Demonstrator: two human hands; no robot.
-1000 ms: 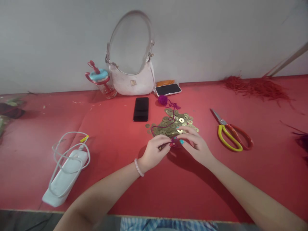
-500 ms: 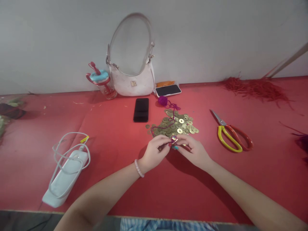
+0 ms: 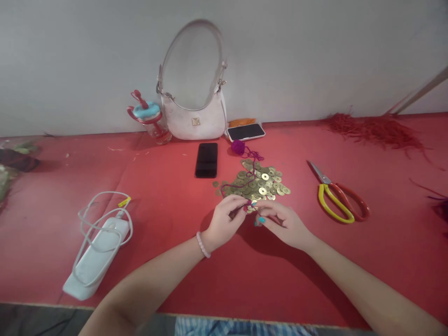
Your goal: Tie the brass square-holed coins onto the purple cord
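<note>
My left hand, a pale beaded bracelet at its wrist, pinches the purple yarn in its fingertips. Across a small gap, my right hand has thumb and fingers closed on a short stretch of the same yarn. Whether a coin is also in the left fingertips is too small to tell. Just beyond both hands lies a pile of brass coins with square holes. The yarn runs over the pile to a purple yarn ball at its far side.
Scissors with yellow and red handles lie at right. A black phone, a second phone, a white handbag and a lidded cup stand behind. A white power strip with cable lies left; red strands are back right.
My right hand has drawn slightly away from the left, with yarn now stretched between them. The shiny coin seen between the fingertips before no longer shows clearly there.
</note>
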